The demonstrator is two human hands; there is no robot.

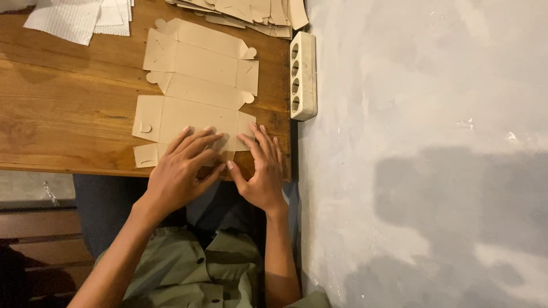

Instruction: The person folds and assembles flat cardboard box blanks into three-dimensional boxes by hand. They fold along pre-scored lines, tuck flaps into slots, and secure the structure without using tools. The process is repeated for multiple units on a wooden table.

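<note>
A flat, unfolded brown cardboard box blank [194,85] lies on the wooden table [63,108], with tabs and crease lines visible. My left hand [180,171] rests flat with spread fingers on the blank's near edge. My right hand [262,168] presses on the near right corner of the same blank, fingers extended, thumb toward the left hand. Both hands sit at the table's front edge and neither grips anything.
A white power strip [302,74] with several sockets lies along the table's right edge by the grey wall [422,142]. A stack of more cardboard blanks [251,14] sits at the far edge. White paper towels [80,17] lie at the far left.
</note>
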